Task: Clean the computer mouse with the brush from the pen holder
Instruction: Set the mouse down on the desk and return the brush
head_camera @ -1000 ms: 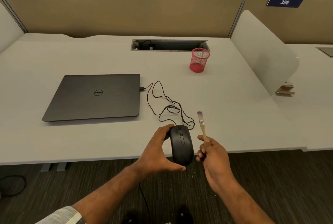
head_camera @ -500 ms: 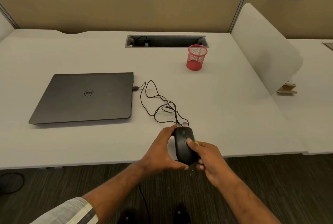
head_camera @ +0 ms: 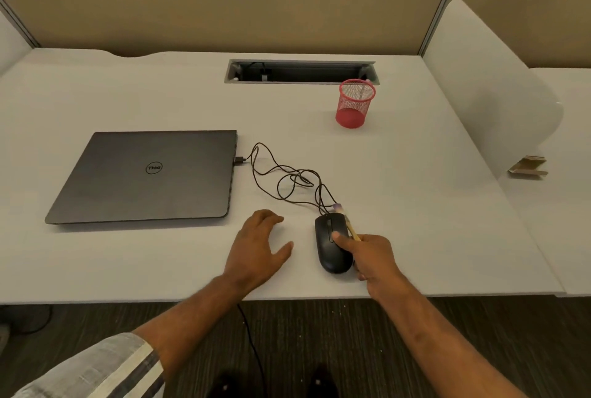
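Observation:
A black wired mouse (head_camera: 329, 245) lies flat on the white desk (head_camera: 415, 205) near its front edge. My right hand (head_camera: 372, 256) rests against the mouse's right side, thumb on its top, and holds a small wooden brush (head_camera: 347, 221) whose purple bristles point away past the mouse's front. My left hand (head_camera: 260, 245) lies flat on the desk to the left of the mouse, fingers apart, touching nothing else. The red mesh pen holder (head_camera: 354, 103) stands further back, with no brush in it.
A shut grey laptop (head_camera: 150, 173) lies at the left, with the mouse's tangled cable (head_camera: 287, 176) plugged into its side. A cable slot (head_camera: 300, 71) opens at the back. A white divider panel (head_camera: 489, 90) bounds the right side.
The mouse went from being held up over the desk's front edge to lying on the desk. My left hand let go of it and moved left. My right hand came onto the mouse with the brush.

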{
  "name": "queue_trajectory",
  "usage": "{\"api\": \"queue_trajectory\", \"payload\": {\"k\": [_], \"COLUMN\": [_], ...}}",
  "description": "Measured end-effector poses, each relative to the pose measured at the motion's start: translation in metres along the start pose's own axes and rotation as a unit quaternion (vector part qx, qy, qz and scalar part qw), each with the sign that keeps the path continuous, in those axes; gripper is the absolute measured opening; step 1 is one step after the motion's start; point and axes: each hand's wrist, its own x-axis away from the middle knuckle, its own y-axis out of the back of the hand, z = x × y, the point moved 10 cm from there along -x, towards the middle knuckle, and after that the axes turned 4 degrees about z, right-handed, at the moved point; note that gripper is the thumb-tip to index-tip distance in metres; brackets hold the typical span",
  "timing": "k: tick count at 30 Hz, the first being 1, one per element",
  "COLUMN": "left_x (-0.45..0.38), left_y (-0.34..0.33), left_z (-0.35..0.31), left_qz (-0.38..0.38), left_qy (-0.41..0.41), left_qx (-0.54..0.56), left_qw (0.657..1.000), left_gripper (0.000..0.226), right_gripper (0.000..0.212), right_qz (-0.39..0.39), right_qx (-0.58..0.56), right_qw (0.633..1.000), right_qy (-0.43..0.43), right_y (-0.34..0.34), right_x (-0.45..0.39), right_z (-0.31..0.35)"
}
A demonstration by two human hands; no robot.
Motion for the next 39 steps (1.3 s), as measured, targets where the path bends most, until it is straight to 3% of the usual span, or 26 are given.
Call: {"api": "queue_trajectory", "payload": {"k": [7, 21, 39], "left_x": [-0.037, -0.080, -0.104], "left_y": [0.001, -0.007, -0.016], "left_z": [0.010, 0.018, 0.034], "left_qz": [-0.002, 0.023, 0.045], "left_qy": [0.016, 0.013, -0.012], "left_qx": [-0.038, -0.117, -0.166], "left_qw": [0.999, 0.993, 0.985], "left_gripper": [0.055, 0.079, 0.075], "right_gripper": [0.034, 0.036, 0.052], "right_qz": [-0.023, -0.087, -0.162], "right_qx": [-0.002, 0.024, 0.009], "right_qw": [1.000, 0.995, 0.985], "right_qy": [0.009, 0.039, 0.053], "right_y": [-0.001, -0.007, -0.012], "right_x": [-0.030, -0.059, -0.054], "right_z": [0.020, 0.036, 0.029]}}
